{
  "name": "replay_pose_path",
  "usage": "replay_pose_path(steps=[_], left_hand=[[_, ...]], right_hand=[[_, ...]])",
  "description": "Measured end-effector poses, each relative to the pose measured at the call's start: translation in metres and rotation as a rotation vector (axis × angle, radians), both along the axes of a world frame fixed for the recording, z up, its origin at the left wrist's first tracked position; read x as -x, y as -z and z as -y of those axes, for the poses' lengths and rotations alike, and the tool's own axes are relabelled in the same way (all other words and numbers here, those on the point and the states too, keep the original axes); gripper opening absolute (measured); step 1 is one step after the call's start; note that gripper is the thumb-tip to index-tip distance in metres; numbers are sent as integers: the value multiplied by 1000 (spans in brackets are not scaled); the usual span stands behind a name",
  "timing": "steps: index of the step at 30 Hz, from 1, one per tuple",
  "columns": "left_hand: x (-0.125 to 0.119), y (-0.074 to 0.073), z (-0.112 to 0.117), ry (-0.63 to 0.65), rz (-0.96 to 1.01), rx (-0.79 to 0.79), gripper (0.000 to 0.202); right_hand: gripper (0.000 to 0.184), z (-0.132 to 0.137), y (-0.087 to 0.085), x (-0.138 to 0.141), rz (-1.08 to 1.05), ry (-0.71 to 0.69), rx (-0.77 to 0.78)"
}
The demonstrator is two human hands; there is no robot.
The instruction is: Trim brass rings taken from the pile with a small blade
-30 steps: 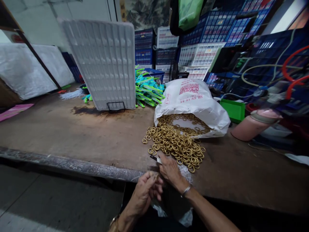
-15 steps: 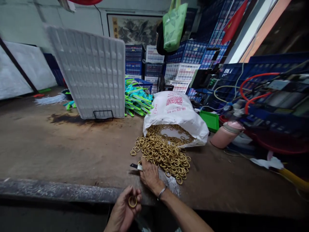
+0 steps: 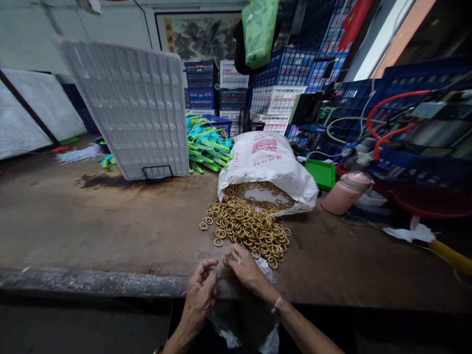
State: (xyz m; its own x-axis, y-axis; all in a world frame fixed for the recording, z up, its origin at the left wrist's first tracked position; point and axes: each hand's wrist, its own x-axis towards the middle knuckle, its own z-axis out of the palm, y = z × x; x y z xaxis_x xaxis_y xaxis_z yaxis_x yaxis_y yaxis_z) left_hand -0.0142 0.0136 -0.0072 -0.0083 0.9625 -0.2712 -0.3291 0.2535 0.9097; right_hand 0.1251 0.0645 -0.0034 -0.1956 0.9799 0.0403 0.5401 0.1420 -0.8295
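My right hand (image 3: 249, 269) is closed at the front of a heap of brass-coloured rings (image 3: 254, 226). Its fingertips pinch one ring (image 3: 225, 260), and a thin whitish piece (image 3: 235, 255) shows among the same fingers, too blurred to name. Just left of it, past the table's front edge, my left hand (image 3: 201, 292) has its thumb and fingers pressed together. What they hold, if anything, is hidden. The heap spills from the mouth of a white printed sack (image 3: 267, 167) lying on the table, and one loose ring (image 3: 219, 242) lies close to the hands.
A white ribbed panel (image 3: 129, 108) stands in a black wire holder (image 3: 158, 173) on the table (image 3: 92, 226). Turquoise and green pieces (image 3: 208, 145) are piled behind. To the right are a green tray (image 3: 320, 174), a pink bottle (image 3: 346, 193) and red hoses (image 3: 376, 123).
My right hand has drawn back from the heap toward my left hand, which has risen to meet it. The ring that showed in my left palm is out of sight there. The view has tilted down.
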Motion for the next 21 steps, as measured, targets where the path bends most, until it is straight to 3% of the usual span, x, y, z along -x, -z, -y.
replay_pose_path(steps=[5, 9, 17, 21], left_hand=[[-7, -5, 1, 61, -254, -254, 24], [-9, -6, 5, 133, -340, -348, 20], [-5, -5, 8, 177, -493, -470, 19], [-3, -5, 6, 88, -606, -473, 16]], right_hand=[[12, 22, -15, -12, -436, -77, 425], [16, 33, -18, -14, -626, -125, 682], [16, 37, -16, -10, -699, -235, 783], [26, 36, -13, -11, -679, -97, 682]])
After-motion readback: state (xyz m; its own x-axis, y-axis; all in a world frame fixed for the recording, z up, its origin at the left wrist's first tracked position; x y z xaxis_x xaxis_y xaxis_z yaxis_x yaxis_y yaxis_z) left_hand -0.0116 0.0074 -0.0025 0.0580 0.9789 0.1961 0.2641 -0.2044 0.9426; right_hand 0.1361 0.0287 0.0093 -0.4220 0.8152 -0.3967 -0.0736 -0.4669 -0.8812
